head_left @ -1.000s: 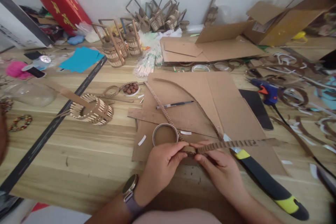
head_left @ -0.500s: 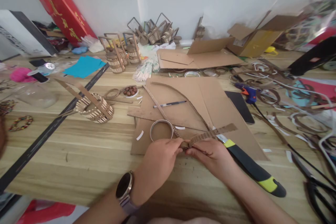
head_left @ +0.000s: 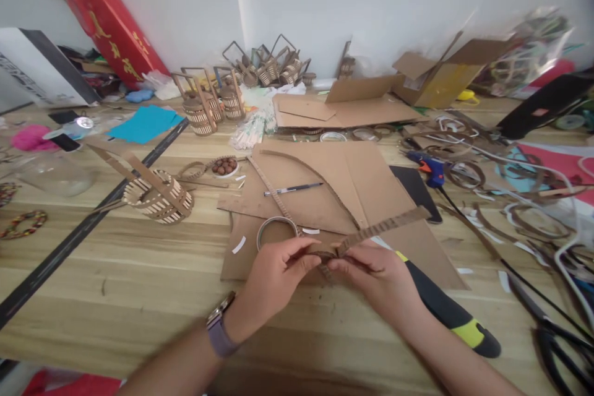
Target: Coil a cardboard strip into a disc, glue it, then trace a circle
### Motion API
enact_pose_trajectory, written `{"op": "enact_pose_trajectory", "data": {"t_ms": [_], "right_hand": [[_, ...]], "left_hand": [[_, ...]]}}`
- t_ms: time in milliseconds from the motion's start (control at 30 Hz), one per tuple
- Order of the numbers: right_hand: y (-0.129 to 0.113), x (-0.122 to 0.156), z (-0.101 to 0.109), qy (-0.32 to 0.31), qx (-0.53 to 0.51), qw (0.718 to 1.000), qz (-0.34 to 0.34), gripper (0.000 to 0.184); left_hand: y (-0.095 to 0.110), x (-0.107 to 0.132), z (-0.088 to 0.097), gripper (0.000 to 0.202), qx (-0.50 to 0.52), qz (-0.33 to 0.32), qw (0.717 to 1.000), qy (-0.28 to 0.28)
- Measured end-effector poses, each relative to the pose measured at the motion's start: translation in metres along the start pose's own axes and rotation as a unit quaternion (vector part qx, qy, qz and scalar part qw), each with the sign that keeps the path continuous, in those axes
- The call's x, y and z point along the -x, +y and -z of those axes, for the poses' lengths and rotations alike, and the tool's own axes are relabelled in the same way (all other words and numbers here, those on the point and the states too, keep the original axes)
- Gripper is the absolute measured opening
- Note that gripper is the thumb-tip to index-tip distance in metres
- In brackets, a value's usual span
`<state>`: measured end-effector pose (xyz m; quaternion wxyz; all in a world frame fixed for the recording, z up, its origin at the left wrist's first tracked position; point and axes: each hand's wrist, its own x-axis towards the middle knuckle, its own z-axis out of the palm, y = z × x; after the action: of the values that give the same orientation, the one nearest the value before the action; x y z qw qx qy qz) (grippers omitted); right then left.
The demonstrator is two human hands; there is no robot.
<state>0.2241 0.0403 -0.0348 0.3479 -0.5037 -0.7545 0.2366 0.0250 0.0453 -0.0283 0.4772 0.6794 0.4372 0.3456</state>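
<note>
A brown corrugated cardboard strip (head_left: 385,228) is pinched between both my hands, its inner end bent into a small curl and its free end sticking out to the upper right. My left hand (head_left: 283,269), with a watch on the wrist, grips the curled part between thumb and fingers. On the other side my right hand (head_left: 378,275) closes on the strip beside the curl. Just beyond my left hand lies a roll of tape (head_left: 260,236). A utility knife (head_left: 448,297) with a black and yellow handle rests by my right forearm. The fingertips partly hide the curl.
Flat cardboard sheets (head_left: 371,179) lie under the work, with a pen (head_left: 293,189) on top. To the left stands a small slatted basket (head_left: 160,198) beside a dish of brown beads (head_left: 224,166). At right are a glue gun (head_left: 430,170), cables and scissors (head_left: 547,328).
My left hand has turned and shifted its grip, and the curled end shows more between my fingers. The strip's free end points slightly higher. The camera view has moved a little.
</note>
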Motion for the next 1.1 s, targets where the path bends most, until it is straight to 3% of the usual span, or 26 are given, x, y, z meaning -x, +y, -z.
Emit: {"op": "enact_pose_trajectory", "data": {"t_ms": [167,400,633,700,767,833,900,1000,1100], "right_hand": [[0.005,0.003,0.001,-0.003,-0.043,0.999,0.002,0.024],[0.009,0.007,0.004,-0.032,0.026,0.997,0.071,0.018],[0.007,0.016,-0.001,-0.09,0.025,0.993,0.068,0.026],[0.005,0.016,-0.001,-0.054,0.025,0.994,0.093,0.026],[0.003,0.016,-0.001,0.006,0.025,0.994,0.108,0.022],[0.001,0.015,0.0,0.045,0.025,0.995,0.088,0.017],[0.0,0.014,0.0,0.045,0.019,0.998,0.049,0.016],[0.001,0.012,0.001,0.036,-0.011,0.999,0.025,0.016],[0.005,0.01,0.001,0.052,-0.034,0.997,0.05,0.014]], "left_hand": [[-0.002,0.003,0.0,0.017,-0.114,-0.016,0.993,0.011],[0.001,0.005,-0.002,0.016,-0.207,-0.042,0.977,-0.031],[-0.003,0.016,-0.009,0.031,-0.352,-0.153,0.921,-0.059],[-0.003,0.018,-0.009,0.032,-0.337,-0.175,0.925,-0.032],[-0.002,0.017,-0.007,0.032,-0.263,-0.159,0.951,0.007],[-0.001,0.015,-0.006,0.031,-0.163,-0.114,0.979,0.033],[0.001,0.013,-0.004,0.027,-0.107,-0.079,0.99,0.038],[0.001,0.01,-0.003,0.018,-0.126,-0.07,0.989,0.033],[0.0,0.009,-0.001,0.018,-0.174,-0.076,0.981,0.032]]}}
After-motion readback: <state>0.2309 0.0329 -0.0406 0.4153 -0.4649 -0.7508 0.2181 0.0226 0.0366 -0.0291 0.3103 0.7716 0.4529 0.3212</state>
